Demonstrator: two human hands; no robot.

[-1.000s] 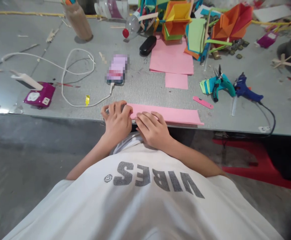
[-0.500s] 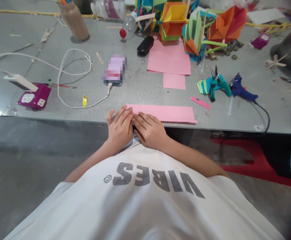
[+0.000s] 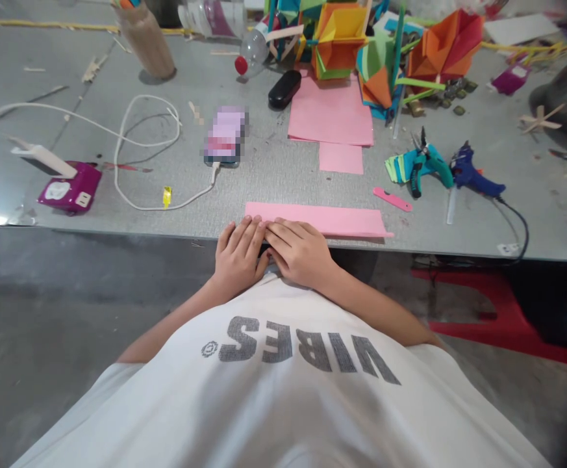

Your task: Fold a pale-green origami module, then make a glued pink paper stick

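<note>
A long pink paper strip (image 3: 346,219) lies along the table's front edge, with a narrow fold or roll on its near side that sticks out at the right end. My left hand (image 3: 240,255) rests palm down at the strip's left end, fingertips on the paper and thumb below the table edge. Beside it, my right hand (image 3: 302,253) lies with its fingers extended over the strip's near edge. The fingertips of both hands almost meet. Neither hand is wrapped round anything; the paper under the fingers is hidden.
Beyond the strip are pink sheets (image 3: 332,114), a phone (image 3: 225,135) on a white cable, and a black case (image 3: 284,90). At right lie a pink cutter (image 3: 392,199), teal pliers (image 3: 429,166) and a blue glue gun (image 3: 475,174). Folded colored paper shapes (image 3: 340,39) stand behind.
My left fingers have drawn back slightly and closer together, uncovering the strip's far left corner. My right hand has shifted a little to the right, and the strip's near-side fold looks slightly shifted.
</note>
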